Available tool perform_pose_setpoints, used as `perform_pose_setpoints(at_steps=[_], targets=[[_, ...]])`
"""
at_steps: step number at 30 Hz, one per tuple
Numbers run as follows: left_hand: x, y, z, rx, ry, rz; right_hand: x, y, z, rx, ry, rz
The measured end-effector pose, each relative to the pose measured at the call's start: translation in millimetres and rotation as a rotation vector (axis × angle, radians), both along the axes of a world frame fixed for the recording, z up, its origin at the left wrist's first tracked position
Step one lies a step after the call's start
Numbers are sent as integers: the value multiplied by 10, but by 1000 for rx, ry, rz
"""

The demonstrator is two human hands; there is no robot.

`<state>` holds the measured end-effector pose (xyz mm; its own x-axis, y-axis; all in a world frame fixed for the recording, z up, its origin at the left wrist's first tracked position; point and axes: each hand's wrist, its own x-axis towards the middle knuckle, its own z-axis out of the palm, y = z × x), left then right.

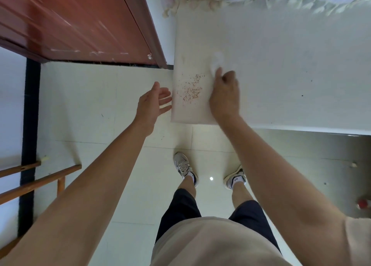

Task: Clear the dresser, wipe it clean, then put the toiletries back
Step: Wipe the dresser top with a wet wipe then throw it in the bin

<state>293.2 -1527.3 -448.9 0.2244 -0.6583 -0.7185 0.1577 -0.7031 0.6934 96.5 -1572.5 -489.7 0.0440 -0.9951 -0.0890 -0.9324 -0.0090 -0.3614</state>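
White dresser surface (281,64) over pale floor tiles, bare of toiletries, crumbs being swept toward its left end.

Right hand (224,97) holds its grip pressed shut on a white tissue (217,61), pushing reddish crumbs (190,89); left hand (152,105), grip spread and cupped, waits beside the edge, likely to catch them.

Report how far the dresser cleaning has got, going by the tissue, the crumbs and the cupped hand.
Done: the white dresser top carries no toiletries, so it looks cleared. In hand: the right hand presses a crumpled white tissue beside a patch of reddish-brown crumbs, and the left hand is cupped open at the dresser's left edge, probably to catch them. Left: finishing the wipe, small dark specks, returning toiletries, none in view.
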Motion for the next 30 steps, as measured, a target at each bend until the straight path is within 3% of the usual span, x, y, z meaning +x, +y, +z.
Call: perform_pose_setpoints(at_steps=[4,7,10,12,16,18,21,26,30], targets=[[91,124,11,159,30,-55,763,150,173,143,-96,229],[83,195,25,224,-103,-120,956,54,250,240,-180,287],[32,215,12,237,-245,-192,648,-175,308,242,-407,127],[-29,220,-27,217,-224,-207,212,-343,338,137,-430,-21],[-193,227,-88,180,-95,-91,-814,-408,326,19,-292,-295],[-222,256,-106,154,-71,-52,-1137,-246,260,56,-143,-306],[-186,338,-126,145,11,-18,-1094,72,136,54,4,-169],[-81,423,-104,154,58,-53,-168,437,71,69,-119,190],[25,481,-130,165,82,-114,417,471,116,103,-141,314]])
